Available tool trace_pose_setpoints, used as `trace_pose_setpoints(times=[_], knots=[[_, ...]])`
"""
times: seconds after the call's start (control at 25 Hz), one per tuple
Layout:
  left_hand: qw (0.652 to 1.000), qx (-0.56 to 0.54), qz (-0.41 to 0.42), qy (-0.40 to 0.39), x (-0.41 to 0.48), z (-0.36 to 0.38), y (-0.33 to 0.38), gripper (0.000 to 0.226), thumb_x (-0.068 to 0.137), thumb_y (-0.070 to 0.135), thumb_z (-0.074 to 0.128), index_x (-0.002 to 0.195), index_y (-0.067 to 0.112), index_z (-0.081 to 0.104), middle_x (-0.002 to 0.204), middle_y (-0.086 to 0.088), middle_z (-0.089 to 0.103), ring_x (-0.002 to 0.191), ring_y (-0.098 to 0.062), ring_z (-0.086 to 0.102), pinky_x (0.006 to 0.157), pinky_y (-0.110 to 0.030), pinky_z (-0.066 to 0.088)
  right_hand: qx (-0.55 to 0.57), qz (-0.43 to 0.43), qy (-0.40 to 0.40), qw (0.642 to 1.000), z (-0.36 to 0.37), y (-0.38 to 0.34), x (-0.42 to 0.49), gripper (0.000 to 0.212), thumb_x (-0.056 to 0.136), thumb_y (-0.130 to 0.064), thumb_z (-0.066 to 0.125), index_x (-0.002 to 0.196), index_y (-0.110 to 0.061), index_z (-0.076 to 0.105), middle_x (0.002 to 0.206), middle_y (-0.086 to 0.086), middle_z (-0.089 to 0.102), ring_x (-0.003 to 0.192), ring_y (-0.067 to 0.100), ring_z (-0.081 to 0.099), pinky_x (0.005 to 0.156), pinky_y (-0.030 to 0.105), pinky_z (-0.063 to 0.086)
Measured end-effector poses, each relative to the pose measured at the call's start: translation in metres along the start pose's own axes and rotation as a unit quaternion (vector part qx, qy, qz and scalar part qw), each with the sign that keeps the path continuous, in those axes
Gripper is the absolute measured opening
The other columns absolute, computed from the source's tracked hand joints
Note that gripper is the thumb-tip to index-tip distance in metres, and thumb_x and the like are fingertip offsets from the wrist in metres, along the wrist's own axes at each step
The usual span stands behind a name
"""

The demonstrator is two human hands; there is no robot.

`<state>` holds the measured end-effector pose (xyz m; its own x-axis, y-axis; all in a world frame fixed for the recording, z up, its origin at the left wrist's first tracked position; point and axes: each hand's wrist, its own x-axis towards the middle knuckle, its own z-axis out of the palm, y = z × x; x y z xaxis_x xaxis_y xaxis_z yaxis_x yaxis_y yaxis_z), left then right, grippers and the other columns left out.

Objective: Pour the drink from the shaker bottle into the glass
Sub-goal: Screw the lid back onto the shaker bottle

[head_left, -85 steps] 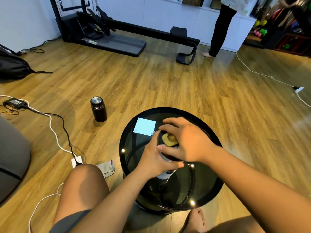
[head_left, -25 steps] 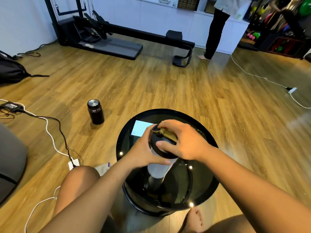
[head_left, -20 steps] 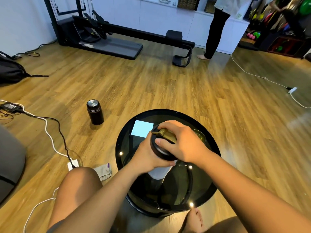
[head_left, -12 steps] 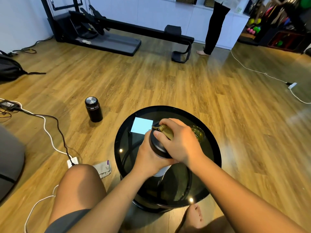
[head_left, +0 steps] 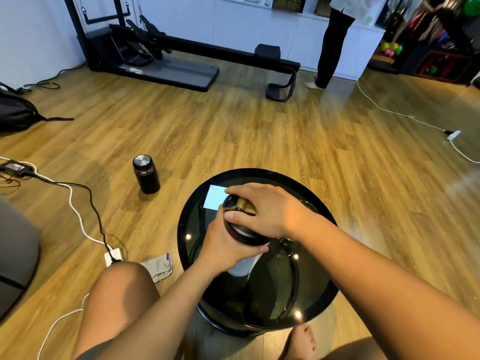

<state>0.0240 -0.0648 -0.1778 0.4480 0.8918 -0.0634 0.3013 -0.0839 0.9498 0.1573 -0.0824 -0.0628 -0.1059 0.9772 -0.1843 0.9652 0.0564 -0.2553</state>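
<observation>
Fingers (head_left: 235, 218) of right hand (head_left: 270, 211) clamp the black lid (head_left: 242, 236), thumb on its rim; left hand (head_left: 226, 245) wraps the shaker bottle (head_left: 241, 266), frame centre, upright on round black table (head_left: 322, 305). Since a second ago, right hand has rotated round the lid: judged unscrewing. Glass (head_left: 309, 205) mostly hidden behind right hand; no pouring yet.

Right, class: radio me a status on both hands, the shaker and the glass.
Left hand gripping shaker body; right hand on its lid. Lid on, nothing poured. Glass behind right hand, mostly hidden.
</observation>
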Motion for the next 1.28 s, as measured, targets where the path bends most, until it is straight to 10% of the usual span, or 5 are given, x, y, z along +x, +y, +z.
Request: trace_pose_setpoints(times=[0.72, 0.96, 1.28], knots=[[0.999, -0.018, 0.013, 0.036, -0.008, 0.014, -0.006, 0.088, 0.056, 0.029, 0.103, 0.118, 0.036, 0.04, 0.11, 0.015, 0.063, 0.103, 0.0, 0.064, 0.075, -0.008, 0.051, 0.071, 0.087, 0.112, 0.987, 0.019, -0.003, -0.006, 0.061, 0.087, -0.068, 0.051, 0.136, -0.032, 0.053, 0.132, -0.003, 0.063, 0.119, 0.021, 0.058, 0.097, 0.041, 0.048], [0.982, -0.03, 0.07, -0.173, 0.018, -0.027, -0.003, 0.075, 0.056, 0.032, 0.098, 0.122, 0.016, 0.067, 0.112, -0.003, 0.079, 0.111, -0.015, 0.074, 0.099, -0.039, 0.059, 0.066, 0.017, 0.036, 0.997, 0.005, 0.003, -0.007, 0.071, 0.083, -0.066, 0.061, 0.143, -0.031, 0.047, 0.141, -0.003, 0.061, 0.129, 0.021, 0.055, 0.107, 0.039, 0.041], [0.995, -0.041, 0.038, -0.078, 0.012, -0.011, -0.019, 0.076, 0.049, 0.04, 0.1, 0.114, 0.015, 0.07, 0.105, -0.005, 0.08, 0.103, -0.018, 0.077, 0.094, -0.053, 0.061, 0.084, 0.089, 0.061, 0.991, 0.009, -0.003, -0.008, 0.075, 0.079, -0.072, 0.06, 0.139, -0.03, 0.05, 0.133, 0.0, 0.06, 0.122, 0.02, 0.053, 0.093, 0.031, 0.038]])
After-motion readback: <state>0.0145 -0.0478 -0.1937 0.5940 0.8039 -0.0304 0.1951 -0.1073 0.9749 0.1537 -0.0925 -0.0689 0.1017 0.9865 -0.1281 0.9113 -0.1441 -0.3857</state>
